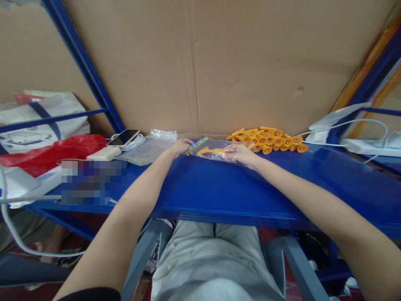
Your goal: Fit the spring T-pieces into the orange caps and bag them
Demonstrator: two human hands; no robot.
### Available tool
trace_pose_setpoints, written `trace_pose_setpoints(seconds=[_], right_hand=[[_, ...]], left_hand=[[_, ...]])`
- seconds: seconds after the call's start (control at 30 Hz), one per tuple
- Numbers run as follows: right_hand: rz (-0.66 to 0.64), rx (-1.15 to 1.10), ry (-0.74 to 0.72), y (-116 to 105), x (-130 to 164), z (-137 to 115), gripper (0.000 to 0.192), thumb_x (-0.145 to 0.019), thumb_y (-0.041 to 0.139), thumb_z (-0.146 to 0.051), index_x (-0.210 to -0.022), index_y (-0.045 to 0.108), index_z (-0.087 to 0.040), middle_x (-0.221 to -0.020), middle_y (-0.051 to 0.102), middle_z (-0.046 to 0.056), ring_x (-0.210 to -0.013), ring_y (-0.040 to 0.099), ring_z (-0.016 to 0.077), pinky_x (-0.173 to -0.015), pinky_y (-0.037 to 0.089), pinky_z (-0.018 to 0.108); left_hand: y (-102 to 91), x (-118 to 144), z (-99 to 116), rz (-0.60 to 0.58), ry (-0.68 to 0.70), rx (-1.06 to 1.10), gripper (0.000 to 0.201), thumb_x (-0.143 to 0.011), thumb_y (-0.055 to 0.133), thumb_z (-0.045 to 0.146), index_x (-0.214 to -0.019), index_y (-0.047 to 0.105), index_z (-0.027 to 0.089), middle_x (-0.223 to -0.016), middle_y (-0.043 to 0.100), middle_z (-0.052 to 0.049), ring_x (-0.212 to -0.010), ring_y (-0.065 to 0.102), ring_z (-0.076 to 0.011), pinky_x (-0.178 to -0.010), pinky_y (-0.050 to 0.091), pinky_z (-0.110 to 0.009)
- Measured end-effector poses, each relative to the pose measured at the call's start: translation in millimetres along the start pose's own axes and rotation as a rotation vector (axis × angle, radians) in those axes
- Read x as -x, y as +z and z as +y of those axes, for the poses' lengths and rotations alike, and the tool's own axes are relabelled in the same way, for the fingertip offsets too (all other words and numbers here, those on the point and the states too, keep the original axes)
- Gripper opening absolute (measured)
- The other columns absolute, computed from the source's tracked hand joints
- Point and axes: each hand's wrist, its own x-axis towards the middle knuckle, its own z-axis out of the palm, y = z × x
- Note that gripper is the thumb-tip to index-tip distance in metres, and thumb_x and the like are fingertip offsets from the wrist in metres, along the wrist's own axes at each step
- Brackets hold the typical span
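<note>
A clear plastic bag [205, 145] with a colourful printed strip lies across the middle of the blue table, an orange piece [213, 151] showing inside or under its film. At the strip's end my left hand [181, 146] pinches the bag's left edge. My right hand [240, 152] closes on the bag's right side, by the orange piece; whether its fingers also grip that piece I cannot tell. Just beyond the right hand, a heap of orange funnel-shaped pieces [272, 140] lies with the wide ends facing me. More flat clear bags [142, 149] lie left of my left hand.
A cardboard wall [200, 67] stands behind the blue table [216, 188]. To the left are a phone [123, 137], a coiled white cable [133, 143], a white power bank [104, 154] and a red bag [62, 152]. A white power strip [369, 147] sits far right.
</note>
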Motion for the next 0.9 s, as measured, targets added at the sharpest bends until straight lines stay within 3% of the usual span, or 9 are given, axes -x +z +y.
trace_pose_setpoints(seconds=[0.2,0.37,0.5,0.67,0.9], right_hand=[[-0.054,0.074,-0.155,-10,-5,11,0.015,-0.066,0.077,-0.009,-0.078,0.070,-0.016,-0.086,0.072,0.006,-0.092,0.068,0.0251,-0.090,0.054,0.039],[-0.136,0.078,-0.178,-15,-10,17,0.018,-0.066,0.080,-0.018,-0.082,0.070,-0.018,-0.088,0.072,0.005,-0.089,0.067,0.0217,-0.088,0.054,0.037],[-0.226,0.059,-0.159,-14,-11,19,0.025,-0.065,0.081,-0.019,-0.088,0.071,-0.019,-0.093,0.072,0.004,-0.090,0.067,0.0191,-0.089,0.054,0.035],[-0.285,0.018,-0.106,-11,-8,18,0.033,-0.066,0.082,-0.015,-0.097,0.073,-0.021,-0.099,0.073,0.003,-0.094,0.068,0.0179,-0.094,0.054,0.035],[-0.228,-0.092,0.051,-9,-6,12,0.026,-0.077,0.077,-0.010,-0.101,0.073,-0.020,-0.103,0.075,0.005,-0.089,0.071,0.0152,-0.095,0.056,0.034]], left_hand=[[16.5,7,9,-0.090,0.062,0.119,0.033,-0.078,0.072,0.009,-0.111,0.070,0.015,-0.084,0.073,-0.005,-0.074,0.072,-0.0172,-0.068,0.059,-0.024],[17.5,7,8,-0.127,0.045,0.146,0.042,-0.079,0.060,-0.003,-0.115,0.068,0.015,-0.084,0.073,-0.004,-0.071,0.070,-0.0152,-0.063,0.055,-0.022],[16.8,6,5,-0.116,0.044,0.203,0.033,-0.085,0.061,0.003,-0.114,0.068,0.018,-0.082,0.073,-0.004,-0.066,0.067,-0.0134,-0.055,0.050,-0.019],[19.9,7,4,-0.224,0.040,0.330,0.036,-0.086,0.066,0.009,-0.120,0.066,0.021,-0.076,0.073,-0.001,-0.064,0.068,-0.0132,-0.060,0.053,-0.021],[18.4,-3,-2,-0.061,0.015,0.369,0.033,-0.076,0.069,0.002,-0.105,0.071,0.018,-0.060,0.064,0.004,-0.052,0.062,-0.0108,-0.057,0.051,-0.019]])
